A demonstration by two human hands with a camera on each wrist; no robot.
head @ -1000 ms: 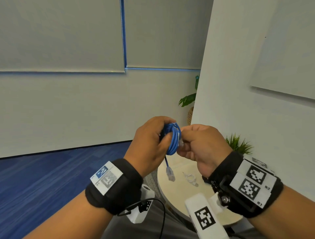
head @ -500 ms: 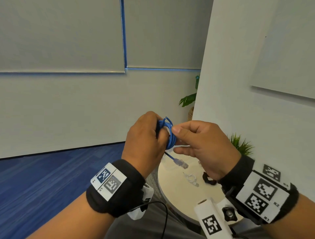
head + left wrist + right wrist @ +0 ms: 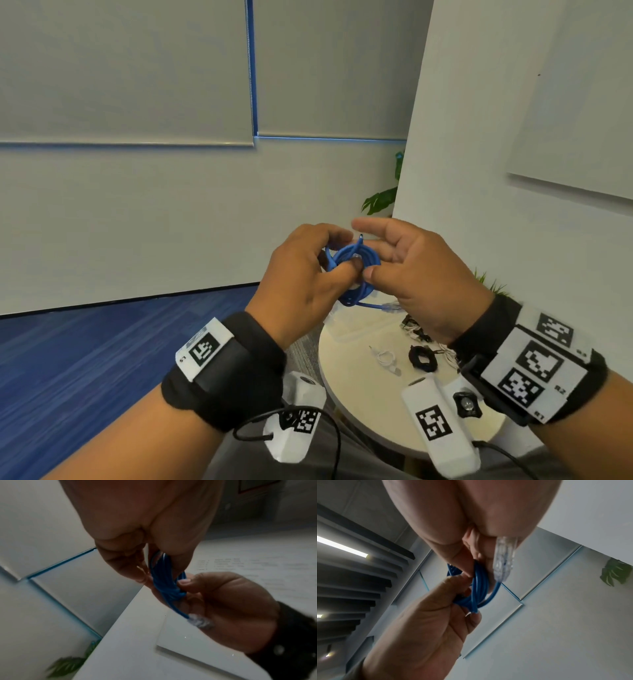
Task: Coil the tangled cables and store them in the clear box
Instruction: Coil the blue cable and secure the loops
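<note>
Cable [image 3: 356, 270], blue, network type, wound into a small flat coil and being held in the air between both hands, above the far edge of the table [image 3: 363, 404]. Left hand [image 3: 301, 291] is gripping the coil, thumb pressing through its middle and fingers curling behind. Right hand [image 3: 418, 277] is pinching the coil's near side between thumb and one finger, its other fingers spreading loosely; the clear plug [image 3: 504, 559] is lying against its palm, on a short free tail hanging from the bottom of the coil.

Handling, judged: light; jacket looking smooth and springy, so loops are likely wanting to open if the pinch is eased. Best hold is across the whole bundle, all turns at once, not by a single strand. Plug is hard plastic, its latch tab probably the one breakable part; better not to pull on it. Tail is needing tucking or wrapping before storing.

Surface: round pale tabletop, low, lying beneath the hands. Near its middle are sitting a small white cable [image 3: 385, 359] and a black coil [image 3: 423, 358]; toward the right edge, a dark-and-white tangle [image 3: 414, 330], partly hidden by the right hand. Something clear is lying at the far edge, possibly the box; not plainly readable.

Room: grey walls, lowered blinds, blue carpet, plants [image 3: 380, 202] behind a white partition
</note>
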